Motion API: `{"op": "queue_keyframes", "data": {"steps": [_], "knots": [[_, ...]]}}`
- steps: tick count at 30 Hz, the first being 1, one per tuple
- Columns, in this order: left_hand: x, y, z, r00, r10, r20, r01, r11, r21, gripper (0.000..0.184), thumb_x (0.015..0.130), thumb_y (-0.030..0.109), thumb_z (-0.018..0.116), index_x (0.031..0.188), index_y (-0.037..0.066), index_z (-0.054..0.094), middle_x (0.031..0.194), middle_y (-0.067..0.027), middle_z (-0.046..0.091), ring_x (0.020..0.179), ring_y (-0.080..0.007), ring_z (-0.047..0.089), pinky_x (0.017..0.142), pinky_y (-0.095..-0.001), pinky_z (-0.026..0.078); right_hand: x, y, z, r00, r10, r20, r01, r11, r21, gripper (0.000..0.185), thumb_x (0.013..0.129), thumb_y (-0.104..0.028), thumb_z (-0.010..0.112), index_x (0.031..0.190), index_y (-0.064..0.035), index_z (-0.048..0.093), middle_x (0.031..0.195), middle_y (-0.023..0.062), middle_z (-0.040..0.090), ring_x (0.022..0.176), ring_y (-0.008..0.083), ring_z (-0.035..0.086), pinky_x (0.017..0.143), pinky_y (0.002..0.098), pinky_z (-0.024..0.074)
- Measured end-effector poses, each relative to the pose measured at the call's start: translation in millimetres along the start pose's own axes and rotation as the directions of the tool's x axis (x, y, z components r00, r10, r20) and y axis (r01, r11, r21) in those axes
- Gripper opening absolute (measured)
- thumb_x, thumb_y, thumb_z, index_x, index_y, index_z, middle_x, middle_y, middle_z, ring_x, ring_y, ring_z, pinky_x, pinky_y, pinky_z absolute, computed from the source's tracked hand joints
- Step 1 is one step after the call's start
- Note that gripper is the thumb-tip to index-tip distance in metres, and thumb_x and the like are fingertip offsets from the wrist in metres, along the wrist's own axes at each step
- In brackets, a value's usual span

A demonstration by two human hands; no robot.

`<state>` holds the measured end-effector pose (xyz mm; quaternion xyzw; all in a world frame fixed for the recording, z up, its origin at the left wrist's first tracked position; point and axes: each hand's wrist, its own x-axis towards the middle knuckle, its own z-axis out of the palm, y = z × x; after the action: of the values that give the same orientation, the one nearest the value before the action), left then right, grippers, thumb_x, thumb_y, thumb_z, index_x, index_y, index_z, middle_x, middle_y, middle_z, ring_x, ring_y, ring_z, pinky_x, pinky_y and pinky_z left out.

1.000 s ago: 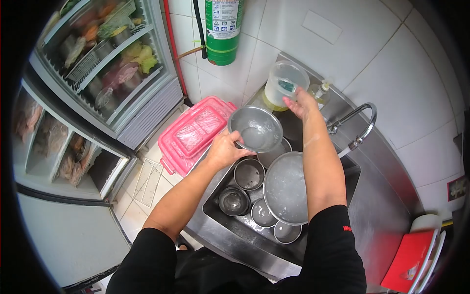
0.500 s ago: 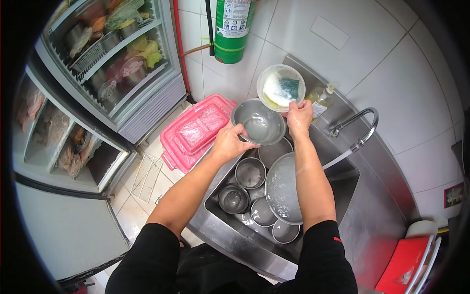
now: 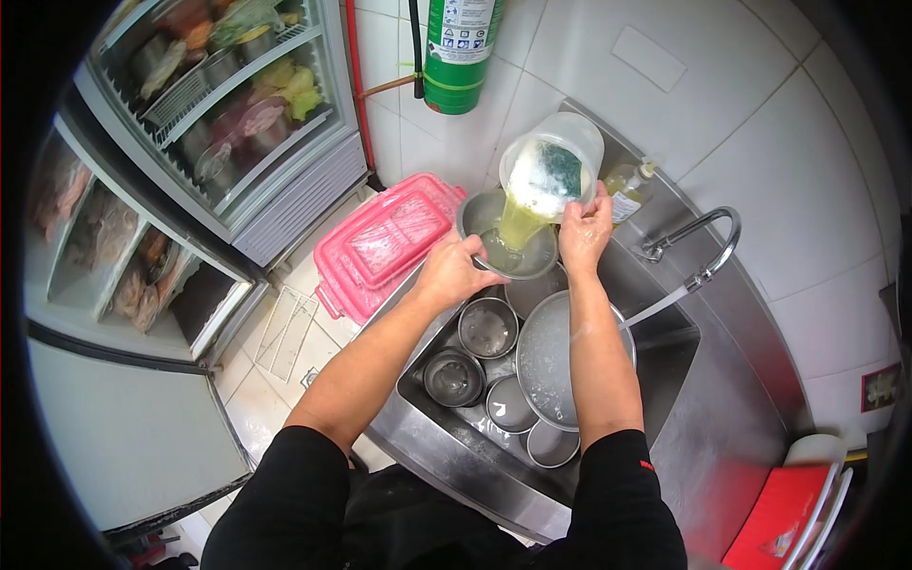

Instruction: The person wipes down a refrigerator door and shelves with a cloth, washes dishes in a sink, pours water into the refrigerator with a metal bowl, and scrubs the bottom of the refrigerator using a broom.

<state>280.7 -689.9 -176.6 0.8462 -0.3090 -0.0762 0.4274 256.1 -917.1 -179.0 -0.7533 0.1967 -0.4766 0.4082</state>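
My left hand (image 3: 458, 273) grips the rim of a metal bowl (image 3: 534, 263) above the sink. With my right hand (image 3: 585, 231) I hold a clear plastic container (image 3: 589, 142), tilted over the bowl. Yellowish liquid (image 3: 518, 225) runs from it into the bowl. White foam and a green scouring pad (image 3: 560, 171) are inside the container. Below, a large round metal bowl (image 3: 551, 356) and several small metal bowls stand in the sink (image 3: 655, 380), one of them a small bowl (image 3: 488, 328). Water from the faucet (image 3: 708, 271) runs toward the large bowl, partly hidden by my right forearm.
A pink lidded box (image 3: 389, 245) is left of the sink. Behind the container stands a soap bottle (image 3: 627, 190). A glass-door fridge (image 3: 247, 104) is at the left, a green cylinder (image 3: 460, 57) on the wall, and a red board (image 3: 784, 513) at the lower right.
My right hand has brought the container from behind the bowl to over it and tipped it, and liquid now pours out. My left hand still holds the bowl.
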Motion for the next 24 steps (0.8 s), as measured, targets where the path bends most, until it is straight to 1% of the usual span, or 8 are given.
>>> {"op": "queue_keyframes", "data": {"steps": [4, 7, 11, 13, 15, 18, 20, 24], "knots": [[-0.8, -5.7, 5.0, 1.0, 0.017, -0.001, -0.017, 1.0, -0.004, 0.051, 0.058, 0.041, 0.09, 0.08, 0.003, 0.063, 0.102, -0.0206, 0.063, 0.095, -0.036, 0.062, 0.083, -0.0417, 0.05, -1.0, 3.6, 4.2, 0.999, -0.029, -0.039, 0.031, 0.998, 0.054, 0.019, 0.077, -0.005, 0.059, 0.079, 0.0, 0.041, 0.128, 0.0264, 0.056, 0.107, 0.0375, 0.06, 0.094, 0.0405, 0.0433], [-3.9, -23.1, 18.5, 0.987, 0.135, -0.092, -0.139, 0.99, -0.033, 0.048, 0.058, 0.037, 0.091, 0.082, 0.004, 0.065, 0.102, -0.0171, 0.064, 0.092, -0.0323, 0.064, 0.082, -0.039, 0.052, 3.0, -3.2, -0.1, 0.968, 0.242, 0.067, -0.242, 0.97, 0.0, 0.019, 0.08, -0.004, 0.06, 0.082, 0.0006, 0.042, 0.108, 0.0211, 0.06, 0.093, 0.0312, 0.063, 0.081, 0.0395, 0.0512], [-11.5, -38.9, 39.1, 0.952, 0.193, -0.236, -0.246, 0.943, -0.222, 0.048, 0.057, 0.036, 0.091, 0.084, 0.006, 0.067, 0.108, -0.0153, 0.063, 0.1, -0.0329, 0.063, 0.085, -0.0407, 0.051, 12.9, -9.5, 4.6, 0.821, 0.543, 0.177, -0.566, 0.73, 0.382, 0.02, 0.088, -0.007, 0.059, 0.098, 0.0022, 0.044, 0.093, 0.0149, 0.054, 0.074, 0.0195, 0.059, 0.052, 0.0297, 0.0562], [-16.9, -46.3, 46.1, 0.957, 0.152, -0.248, -0.216, 0.942, -0.256, 0.047, 0.057, 0.036, 0.091, 0.085, 0.007, 0.067, 0.108, -0.0156, 0.062, 0.101, -0.034, 0.061, 0.086, -0.0421, 0.05, 24.1, -3.2, -0.5, 0.733, 0.627, 0.264, -0.675, 0.622, 0.396, 0.026, 0.094, -0.011, 0.056, 0.114, 0.0039, 0.047, 0.105, 0.0172, 0.056, 0.087, 0.0295, 0.062, 0.067, 0.0401, 0.06], [-23.5, -48.6, 42.1, 0.98, 0.05, -0.195, -0.103, 0.957, -0.273, 0.043, 0.058, 0.033, 0.091, 0.087, 0.01, 0.068, 0.106, -0.015, 0.06, 0.1, -0.0342, 0.06, 0.088, -0.042, 0.049, 37.8, 22.7, -2.8, 0.695, 0.6, 0.396, -0.718, 0.56, 0.414, 0.034, 0.096, -0.014, 0.052, 0.122, 0.0073, 0.043, 0.116, 0.0204, 0.054, 0.1, 0.032, 0.06, 0.08, 0.0406, 0.0583], [-39.7, -39.1, 14.1, 0.946, 0.085, -0.312, -0.178, 0.942, -0.285, 0.041, 0.058, 0.03, 0.09, 0.085, 0.009, 0.067, 0.115, -0.0178, 0.057, 0.105, -0.0373, 0.059, 0.089, -0.0433, 0.05, 67.4, 75.4, -1.2, 0.625, 0.597, 0.503, -0.779, 0.44, 0.446, 0.043, 0.101, -0.019, 0.044, 0.132, 0.0103, 0.038, 0.127, 0.0228, 0.051, 0.11, 0.0347, 0.059, 0.097, 0.0423, 0.0551], [-45.2, -46.8, 0.0, 0.928, 0.096, -0.361, -0.216, 0.926, -0.31, 0.041, 0.059, 0.03, 0.09, 0.084, 0.009, 0.066, 0.116, -0.0181, 0.057, 0.106, -0.0379, 0.06, 0.089, -0.0435, 0.05, 82.2, 66.5, 6.1, 0.563, 0.745, 0.359, -0.803, 0.39, 0.451, 0.045, 0.1, -0.018, 0.045, 0.134, 0.01, 0.036, 0.126, 0.0225, 0.051, 0.108, 0.0343, 0.06, 0.093, 0.0403, 0.0577], [-63.4, -58.7, -44.9, 0.91, 0.085, -0.406, -0.222, 0.926, -0.305, 0.04, 0.059, 0.029, 0.09, 0.082, 0.008, 0.065, 0.116, -0.0177, 0.057, 0.104, -0.0374, 0.061, 0.088, -0.0437, 0.051, 103.0, 69.7, 10.0, 0.581, 0.752, 0.312, -0.79, 0.428, 0.44, 0.051, 0.097, -0.02, 0.048, 0.136, 0.0091, 0.033, 0.126, 0.0251, 0.05, 0.106, 0.0346, 0.062, 0.083, 0.0362, 0.0608]]}}
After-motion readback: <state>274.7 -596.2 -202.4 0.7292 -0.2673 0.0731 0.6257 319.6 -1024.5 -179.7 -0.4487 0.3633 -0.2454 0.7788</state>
